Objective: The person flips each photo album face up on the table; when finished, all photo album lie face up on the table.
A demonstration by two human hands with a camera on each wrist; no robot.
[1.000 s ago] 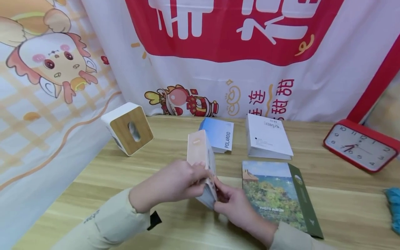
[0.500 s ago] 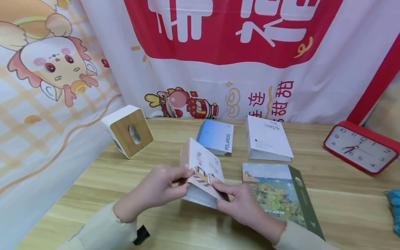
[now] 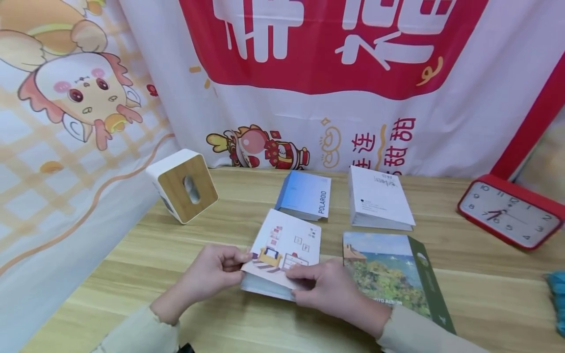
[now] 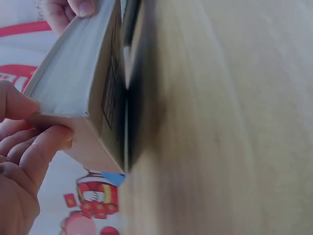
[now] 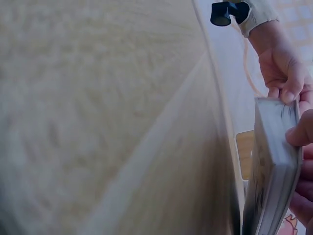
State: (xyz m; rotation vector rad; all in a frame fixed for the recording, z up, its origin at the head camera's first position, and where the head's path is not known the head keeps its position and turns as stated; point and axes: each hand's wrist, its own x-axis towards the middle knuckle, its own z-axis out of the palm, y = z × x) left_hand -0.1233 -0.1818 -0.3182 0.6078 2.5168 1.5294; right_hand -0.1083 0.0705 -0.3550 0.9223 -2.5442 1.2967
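A thick photo album (image 3: 287, 238) with a white cover and a drawing of a sofa and cabinet is between both hands, cover up, close over the table. My left hand (image 3: 209, 274) pinches its near left corner; in the left wrist view thumb and forefinger sit at the pale spine. My right hand (image 3: 328, 284) grips the near right corner, fingers over the cover and thumb at the page edge (image 5: 281, 120). Just behind lies a blue album (image 3: 304, 193) marked POLAROID. To the right is a green-edged album (image 3: 386, 274) with a painted landscape, partly covered by the right forearm.
Another white album (image 3: 379, 198) lies at the back of the wooden table (image 3: 132, 274). A tissue box (image 3: 190, 189) with a wooden face stands back left, a red clock (image 3: 507, 213) at the right. Something teal (image 3: 557, 294) shows at the right edge. A printed cloth (image 3: 265, 108) hangs behind.
The album has turned from standing on edge to nearly flat, its illustrated cover now facing up, and has come lower and nearer. Both hands have shifted along with it, still gripping its corners.
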